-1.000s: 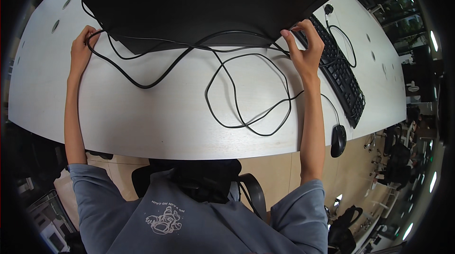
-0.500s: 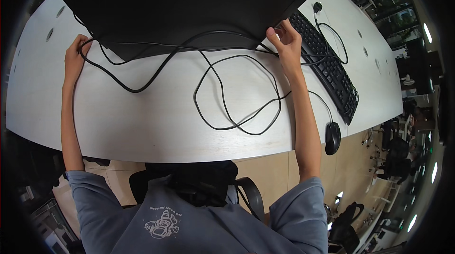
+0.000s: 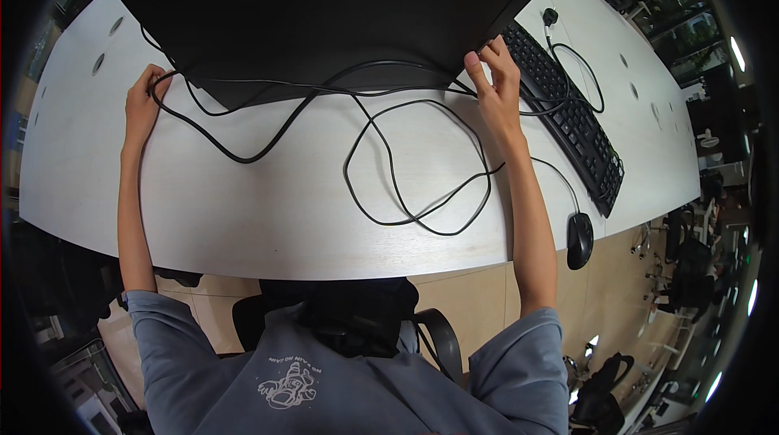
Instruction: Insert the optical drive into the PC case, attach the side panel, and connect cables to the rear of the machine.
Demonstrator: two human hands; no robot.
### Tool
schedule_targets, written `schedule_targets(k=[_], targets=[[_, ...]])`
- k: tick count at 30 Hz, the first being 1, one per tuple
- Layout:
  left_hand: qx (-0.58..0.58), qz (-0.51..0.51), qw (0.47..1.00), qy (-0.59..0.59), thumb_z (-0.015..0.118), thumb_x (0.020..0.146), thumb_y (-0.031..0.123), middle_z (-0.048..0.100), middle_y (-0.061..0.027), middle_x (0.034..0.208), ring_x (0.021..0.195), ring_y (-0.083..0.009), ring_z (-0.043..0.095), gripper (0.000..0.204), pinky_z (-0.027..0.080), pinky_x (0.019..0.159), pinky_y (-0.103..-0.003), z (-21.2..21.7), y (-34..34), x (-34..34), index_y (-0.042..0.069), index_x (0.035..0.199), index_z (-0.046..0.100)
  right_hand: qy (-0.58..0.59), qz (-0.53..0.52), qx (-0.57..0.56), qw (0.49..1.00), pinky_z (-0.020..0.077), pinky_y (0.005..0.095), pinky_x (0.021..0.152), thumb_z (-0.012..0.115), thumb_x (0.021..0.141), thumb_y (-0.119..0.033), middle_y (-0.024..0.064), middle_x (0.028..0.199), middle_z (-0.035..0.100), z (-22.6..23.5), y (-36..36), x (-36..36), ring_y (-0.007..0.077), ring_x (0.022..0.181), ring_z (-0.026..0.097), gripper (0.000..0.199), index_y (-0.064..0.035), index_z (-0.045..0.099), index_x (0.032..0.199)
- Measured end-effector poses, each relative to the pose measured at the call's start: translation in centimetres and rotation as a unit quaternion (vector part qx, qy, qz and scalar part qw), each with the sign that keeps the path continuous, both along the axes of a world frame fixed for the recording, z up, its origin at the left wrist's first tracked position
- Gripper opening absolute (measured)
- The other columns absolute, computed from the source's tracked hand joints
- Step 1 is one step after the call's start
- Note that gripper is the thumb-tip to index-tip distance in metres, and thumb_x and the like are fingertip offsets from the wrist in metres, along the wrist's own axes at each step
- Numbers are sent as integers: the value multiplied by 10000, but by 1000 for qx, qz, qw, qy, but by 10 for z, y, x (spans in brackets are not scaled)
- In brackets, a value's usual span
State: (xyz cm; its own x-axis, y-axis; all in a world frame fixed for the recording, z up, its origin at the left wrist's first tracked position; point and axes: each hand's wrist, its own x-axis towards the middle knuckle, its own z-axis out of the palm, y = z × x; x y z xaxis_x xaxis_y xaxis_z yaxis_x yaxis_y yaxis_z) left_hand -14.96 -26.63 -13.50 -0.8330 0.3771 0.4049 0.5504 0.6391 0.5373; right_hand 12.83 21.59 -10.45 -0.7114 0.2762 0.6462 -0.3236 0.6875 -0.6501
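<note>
Monitor (image 3: 341,13), big, black, flat-backed, both hands (image 3: 144,106) (image 3: 493,86) clamped on its lower corners.

Both hands grip the lower corners of the big black monitor (image 3: 341,13): left hand (image 3: 143,106) at its left corner, right hand (image 3: 495,86) at its right; black cables (image 3: 406,167) loop below it, keyboard (image 3: 568,114) to its right

A long white table (image 3: 268,224) carries a large black monitor (image 3: 341,13). Loose black cables (image 3: 406,183) coil across its middle. A black keyboard (image 3: 568,122) and mouse (image 3: 579,240) lie at its right end.
</note>
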Motion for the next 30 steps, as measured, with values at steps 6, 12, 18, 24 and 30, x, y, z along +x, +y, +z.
schedule_targets(k=[6, 12, 18, 24, 30], targets=[[-4, 2, 1000, -1, 639, 941, 175, 447, -9, 655, 629, -104, 401, 157, 341, 602, -267, 6, 5, 6, 38, 925, 564, 30, -26, 85, 996, 419, 312, 694, 600, 981, -240, 102, 922, 503, -3, 0, -1, 216, 780, 503, 318, 46, 544, 851], [-14, 7, 1000, 4, 643, 940, 174, 441, -14, 659, 632, -110, 385, 164, 344, 604, -267, 9, 7, 8, 38, 913, 554, 19, -42, 92, 995, 407, 319, 660, 556, 1001, -211, 114, 931, 496, 0, -7, 1, 232, 759, 490, 298, 48, 529, 855], [-14, 10, 1000, 4, 641, 941, 173, 429, -15, 654, 628, -109, 378, 171, 342, 602, -268, 8, 7, 8, 34, 910, 547, 20, -41, 110, 993, 412, 312, 661, 579, 987, -199, 113, 932, 494, -3, -1, 0, 224, 771, 510, 280, 55, 538, 876], [-9, 4, 1000, 15, 642, 940, 181, 407, -18, 650, 623, -110, 369, 180, 329, 592, -270, 6, 5, 6, 33, 908, 544, 16, -10, -43, 999, 491, 282, 733, 648, 957, -219, 84, 973, 553, 1, -10, -1, 163, 829, 577, 280, 56, 594, 948], [-15, 7, 1000, 4, 646, 938, 178, 396, -17, 649, 621, -108, 373, 179, 324, 589, -269, 8, 7, 7, 34, 904, 546, 52, -91, -75, 992, 509, 268, 696, 668, 949, -236, 65, 970, 610, 13, -21, 2, 128, 766, 608, 290, 15, 671, 1095]])
